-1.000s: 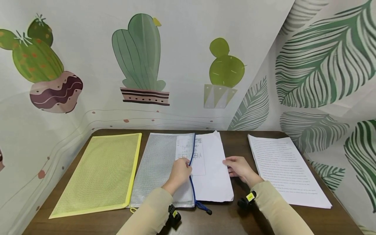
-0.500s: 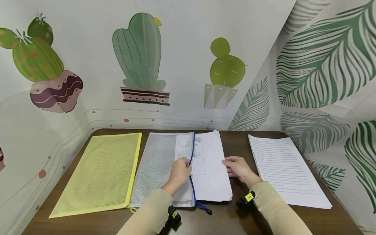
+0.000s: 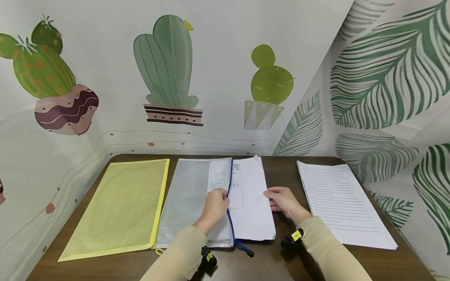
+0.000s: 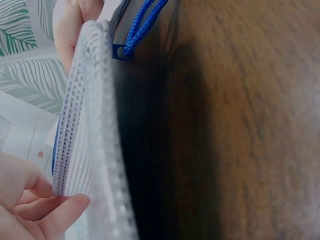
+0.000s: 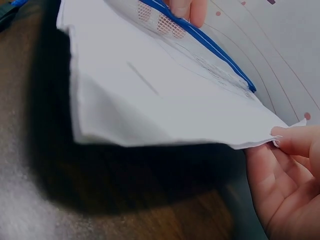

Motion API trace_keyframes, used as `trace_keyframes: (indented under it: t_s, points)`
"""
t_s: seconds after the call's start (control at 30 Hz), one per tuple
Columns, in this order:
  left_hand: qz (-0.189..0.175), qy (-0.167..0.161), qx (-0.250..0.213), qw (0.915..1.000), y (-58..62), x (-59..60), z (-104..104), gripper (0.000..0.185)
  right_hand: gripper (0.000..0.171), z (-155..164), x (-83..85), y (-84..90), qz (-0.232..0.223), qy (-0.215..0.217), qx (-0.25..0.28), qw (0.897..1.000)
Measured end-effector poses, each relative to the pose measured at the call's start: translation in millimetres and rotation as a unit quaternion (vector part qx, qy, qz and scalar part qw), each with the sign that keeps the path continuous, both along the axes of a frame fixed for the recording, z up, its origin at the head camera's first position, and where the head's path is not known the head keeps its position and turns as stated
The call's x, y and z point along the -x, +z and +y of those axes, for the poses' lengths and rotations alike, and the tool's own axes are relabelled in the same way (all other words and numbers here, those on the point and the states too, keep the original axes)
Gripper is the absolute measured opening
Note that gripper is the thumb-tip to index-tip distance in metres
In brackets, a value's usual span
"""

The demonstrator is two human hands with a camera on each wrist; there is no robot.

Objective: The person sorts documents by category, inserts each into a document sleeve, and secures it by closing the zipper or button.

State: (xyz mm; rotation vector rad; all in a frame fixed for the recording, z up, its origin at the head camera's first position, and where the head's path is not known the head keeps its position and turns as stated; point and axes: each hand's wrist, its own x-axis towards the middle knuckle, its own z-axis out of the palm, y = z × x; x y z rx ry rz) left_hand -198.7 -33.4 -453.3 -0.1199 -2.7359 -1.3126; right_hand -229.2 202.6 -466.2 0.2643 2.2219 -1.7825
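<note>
A clear mesh zipper pouch (image 3: 188, 199) with a blue zipper edge lies in the middle of the table. My left hand (image 3: 216, 205) pinches the upper layer of its opening, shown from the side in the left wrist view, where the mesh edge (image 4: 65, 145) sits between thumb and fingers. Sheets of paper (image 3: 254, 210) with a printed diagram lie partly inside, their left part showing through the mesh. My right hand (image 3: 285, 201) pinches the papers' right edge; in the right wrist view the paper stack (image 5: 150, 100) is raised off the table, thumb on top.
A yellow mesh pouch (image 3: 116, 207) lies to the left. At the right rests a stack of printed pages (image 3: 344, 205). A blue zipper cord (image 3: 242, 246) with a dark end hangs at the pouch's front corner. A patterned cloth wall (image 3: 225, 78) stands behind the table.
My right hand has moved slightly left, and the papers have slid a little further into the mesh pouch. My left hand has stayed at the opening.
</note>
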Motion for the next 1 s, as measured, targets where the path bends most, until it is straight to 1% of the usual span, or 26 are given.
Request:
trace_keyframes:
  t_s: [0.17, 0.33, 0.53, 0.83, 1.0]
  points:
    - [0.001, -0.003, -0.003, 1.0, -0.5, 0.6, 0.8, 0.027, 0.048, -1.5, -1.0, 1.6, 0.002, 0.009, 0.005, 1.0]
    - [0.008, -0.006, 0.0, 1.0, -0.7, 0.3, 1.3, 0.027, 0.048, -2.6, -1.3, 2.1, 0.001, 0.005, 0.003, 1.0]
    - [0.001, -0.016, 0.0, 0.9999, -1.6, -0.7, 1.9, 0.026, 0.048, -3.6, 0.1, -0.1, -0.005, 0.0, 0.006, 1.0]
    - [0.003, -0.022, 0.005, 0.9997, -1.8, -1.9, 2.0, 0.026, 0.047, -4.3, 1.4, -1.0, -0.013, 0.003, 0.001, 1.0]
    - [0.015, -0.03, 0.009, 0.9994, -1.8, -3.0, 2.3, 0.026, 0.047, -5.9, 2.4, -1.6, -0.01, 0.0, 0.012, 1.0]
